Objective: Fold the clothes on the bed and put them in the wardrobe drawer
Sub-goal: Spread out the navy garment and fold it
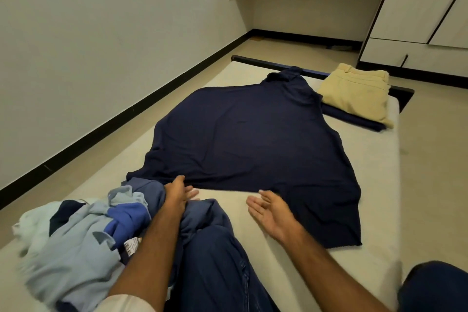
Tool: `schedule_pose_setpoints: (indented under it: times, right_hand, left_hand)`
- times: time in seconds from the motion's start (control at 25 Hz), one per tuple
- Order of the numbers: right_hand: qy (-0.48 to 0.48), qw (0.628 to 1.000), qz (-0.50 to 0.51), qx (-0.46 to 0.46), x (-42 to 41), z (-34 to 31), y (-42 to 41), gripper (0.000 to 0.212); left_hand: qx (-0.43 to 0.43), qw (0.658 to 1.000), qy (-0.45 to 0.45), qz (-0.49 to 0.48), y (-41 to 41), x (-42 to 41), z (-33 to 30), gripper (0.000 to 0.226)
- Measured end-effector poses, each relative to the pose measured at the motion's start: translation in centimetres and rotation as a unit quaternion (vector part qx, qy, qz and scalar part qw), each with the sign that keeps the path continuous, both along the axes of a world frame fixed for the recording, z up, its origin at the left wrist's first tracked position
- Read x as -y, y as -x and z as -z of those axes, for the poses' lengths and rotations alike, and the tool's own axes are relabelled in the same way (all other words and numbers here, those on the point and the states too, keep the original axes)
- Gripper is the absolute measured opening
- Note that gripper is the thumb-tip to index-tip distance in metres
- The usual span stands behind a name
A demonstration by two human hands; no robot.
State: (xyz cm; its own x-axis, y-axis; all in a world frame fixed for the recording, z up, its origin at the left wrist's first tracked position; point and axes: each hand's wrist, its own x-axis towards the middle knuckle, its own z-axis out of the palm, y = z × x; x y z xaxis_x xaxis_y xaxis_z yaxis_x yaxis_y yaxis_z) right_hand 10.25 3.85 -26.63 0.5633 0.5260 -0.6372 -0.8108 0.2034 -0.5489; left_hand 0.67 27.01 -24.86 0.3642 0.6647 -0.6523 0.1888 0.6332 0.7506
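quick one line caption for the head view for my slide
Both open hands, left hand and right hand, at the near hem of a navy shirt spread flat on the bed.

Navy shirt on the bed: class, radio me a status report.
Left hand and right hand open at hem. Navy shirt flat, unfolded. Unfolded pile beside left arm.

readable text: none | only printed item: small white tag (131, 246) with orange and dark marks in the pile of unfolded clothes (76, 233) | its print too small and blurred to read
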Motion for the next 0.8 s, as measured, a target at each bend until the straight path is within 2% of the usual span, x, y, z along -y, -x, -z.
schedule_pose_setpoints:
  times: [0.08, 0.16, 0.28, 0.36, 0.48, 0.6, 0.8]
  right_hand:
    - [-0.066, 0.990, 0.125, -0.008, -1.9, 1.1, 0.9, 0.035]
    - [-0.070, 0.976, 0.204, -0.005, -3.3, 1.3, 1.3, 0.049]
    - [-0.068, 0.958, 0.277, -0.011, -3.9, 0.2, 0.6, 0.057]
    - [-0.032, 0.939, 0.343, -0.017, -3.5, -0.6, -0.6, 0.065]
    - [0.057, 0.914, 0.401, -0.008, -3.0, -1.9, -2.1, 0.054]
    - [0.050, 0.900, 0.434, 0.002, -2.7, -2.2, -2.3, 0.040]
    - [0.075, 0.901, 0.424, 0.045, -1.8, -2.2, -2.4, 0.018]
  left_hand:
    - [0.084, 0.985, 0.093, -0.115, -0.6, -0.4, -0.3, 0.053]
    - [0.109, 0.967, 0.121, -0.197, -1.6, -0.3, -1.1, 0.052]
    - [0.095, 0.966, 0.081, -0.226, -2.5, 0.3, -1.7, 0.041]
    - [0.117, 0.965, 0.087, -0.219, -2.7, -0.2, -1.8, 0.037]
    - [0.178, 0.941, 0.124, -0.260, -3.1, -1.7, -1.8, 0.042]
    - [0.193, 0.927, 0.101, -0.307, -3.8, -2.0, -2.3, 0.046]
    - [0.106, 0.932, 0.022, -0.345, -2.9, -1.9, -0.9, 0.055]
